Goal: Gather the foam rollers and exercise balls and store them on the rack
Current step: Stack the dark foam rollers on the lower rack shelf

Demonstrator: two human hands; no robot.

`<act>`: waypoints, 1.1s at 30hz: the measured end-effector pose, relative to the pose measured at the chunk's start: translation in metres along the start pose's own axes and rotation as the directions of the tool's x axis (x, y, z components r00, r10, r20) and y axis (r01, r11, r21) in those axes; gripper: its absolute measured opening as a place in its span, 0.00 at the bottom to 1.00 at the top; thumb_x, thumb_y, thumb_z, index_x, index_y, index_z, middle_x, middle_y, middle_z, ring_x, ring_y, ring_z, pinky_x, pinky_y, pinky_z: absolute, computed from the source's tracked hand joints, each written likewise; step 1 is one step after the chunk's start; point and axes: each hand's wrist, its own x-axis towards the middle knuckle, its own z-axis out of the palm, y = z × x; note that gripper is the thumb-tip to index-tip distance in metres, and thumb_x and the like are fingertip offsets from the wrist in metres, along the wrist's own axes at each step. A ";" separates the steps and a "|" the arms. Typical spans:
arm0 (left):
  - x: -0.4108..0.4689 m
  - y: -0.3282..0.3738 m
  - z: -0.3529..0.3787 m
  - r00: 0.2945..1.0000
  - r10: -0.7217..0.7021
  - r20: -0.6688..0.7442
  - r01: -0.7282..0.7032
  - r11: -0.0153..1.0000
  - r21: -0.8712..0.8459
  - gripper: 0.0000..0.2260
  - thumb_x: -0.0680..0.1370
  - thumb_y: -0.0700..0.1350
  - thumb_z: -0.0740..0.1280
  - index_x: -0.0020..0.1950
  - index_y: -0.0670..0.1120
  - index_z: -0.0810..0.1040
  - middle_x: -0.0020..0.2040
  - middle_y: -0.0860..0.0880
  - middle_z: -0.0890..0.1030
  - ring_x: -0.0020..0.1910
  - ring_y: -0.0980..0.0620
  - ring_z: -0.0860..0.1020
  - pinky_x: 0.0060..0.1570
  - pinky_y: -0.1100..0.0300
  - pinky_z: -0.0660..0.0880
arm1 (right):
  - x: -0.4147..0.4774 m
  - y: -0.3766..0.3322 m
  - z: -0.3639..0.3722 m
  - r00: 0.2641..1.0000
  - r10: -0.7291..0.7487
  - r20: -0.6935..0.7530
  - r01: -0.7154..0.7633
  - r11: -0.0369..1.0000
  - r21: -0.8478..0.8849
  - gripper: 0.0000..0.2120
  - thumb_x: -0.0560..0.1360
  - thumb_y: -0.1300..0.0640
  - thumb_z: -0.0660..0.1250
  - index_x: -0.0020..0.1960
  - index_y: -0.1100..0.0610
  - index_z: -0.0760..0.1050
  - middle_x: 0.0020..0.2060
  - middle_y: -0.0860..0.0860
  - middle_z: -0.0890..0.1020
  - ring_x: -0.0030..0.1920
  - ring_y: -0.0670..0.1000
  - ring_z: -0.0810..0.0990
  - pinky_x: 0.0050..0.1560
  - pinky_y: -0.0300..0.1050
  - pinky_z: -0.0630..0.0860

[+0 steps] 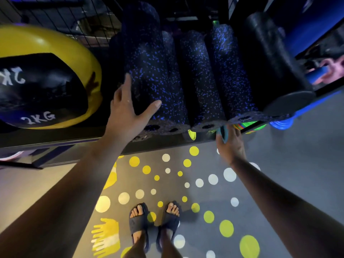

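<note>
Presses left hand (128, 112), fingers spread flat and gripping nothing, on the top speckled foam roller (149, 71) near the rack shelf (55, 140) front edge. Curls right hand (230, 146) round a small teal item (224, 134) at that edge. Likely risks roll-off over the front edge on release, given the perch atop other rollers. Reads "2KG" on the yellow-black medicine ball (46, 81) at the shelf's left end.
</note>
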 end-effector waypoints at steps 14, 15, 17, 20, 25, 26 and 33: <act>-0.001 0.047 0.062 0.741 0.664 0.098 -0.602 0.593 0.534 0.29 0.81 0.57 0.64 0.78 0.44 0.67 0.82 0.40 0.58 0.81 0.39 0.54 0.76 0.36 0.57 | 0.029 -0.004 -0.077 0.930 0.056 -0.363 -0.035 0.997 0.062 0.25 0.72 0.54 0.69 0.66 0.61 0.71 0.58 0.64 0.72 0.60 0.66 0.71 0.62 0.56 0.68; 0.000 0.055 0.082 0.710 0.689 0.142 -0.646 0.558 0.520 0.27 0.81 0.55 0.64 0.77 0.44 0.70 0.81 0.40 0.60 0.81 0.39 0.56 0.76 0.37 0.58 | 0.036 0.004 -0.090 0.894 0.043 -0.446 -0.036 0.999 0.022 0.29 0.70 0.53 0.71 0.68 0.61 0.70 0.59 0.64 0.71 0.60 0.66 0.70 0.63 0.57 0.67; 0.003 0.070 0.128 0.721 0.658 0.218 -0.657 0.549 0.517 0.26 0.80 0.54 0.64 0.75 0.46 0.72 0.81 0.41 0.61 0.80 0.40 0.59 0.75 0.37 0.61 | 0.056 0.022 -0.116 0.824 -0.005 -0.567 -0.034 0.998 -0.058 0.39 0.66 0.46 0.74 0.72 0.59 0.67 0.65 0.63 0.70 0.62 0.67 0.70 0.65 0.58 0.66; 0.014 0.091 0.194 0.835 0.454 0.310 -0.545 0.605 0.581 0.29 0.79 0.59 0.64 0.78 0.50 0.67 0.83 0.43 0.56 0.81 0.38 0.54 0.76 0.36 0.59 | 0.091 0.049 -0.147 0.809 0.014 -0.588 -0.053 0.997 -0.049 0.55 0.57 0.37 0.77 0.78 0.56 0.61 0.76 0.62 0.63 0.72 0.65 0.65 0.72 0.59 0.61; 0.036 0.120 0.281 0.917 0.094 0.388 -0.369 0.572 0.733 0.41 0.78 0.60 0.69 0.82 0.60 0.45 0.83 0.46 0.39 0.80 0.32 0.41 0.75 0.31 0.54 | 0.138 0.091 -0.187 0.951 0.027 -0.308 -0.024 1.000 0.015 0.69 0.50 0.24 0.73 0.81 0.54 0.52 0.77 0.60 0.64 0.75 0.64 0.64 0.75 0.60 0.63; 0.040 0.124 0.293 0.931 0.028 0.364 -0.315 0.567 0.761 0.43 0.78 0.56 0.71 0.82 0.61 0.43 0.83 0.46 0.36 0.79 0.30 0.38 0.74 0.28 0.54 | 0.145 0.099 -0.192 0.969 0.024 -0.244 -0.015 0.999 0.041 0.69 0.50 0.23 0.73 0.81 0.53 0.51 0.75 0.60 0.67 0.73 0.64 0.67 0.73 0.59 0.66; 0.064 0.135 0.308 0.964 -0.047 0.260 -0.209 0.465 0.860 0.34 0.83 0.42 0.63 0.82 0.61 0.49 0.82 0.46 0.35 0.78 0.27 0.39 0.73 0.28 0.56 | 0.166 0.124 -0.203 0.993 -0.116 0.001 0.112 0.967 0.230 0.62 0.58 0.35 0.82 0.82 0.45 0.51 0.75 0.54 0.67 0.73 0.53 0.68 0.71 0.45 0.66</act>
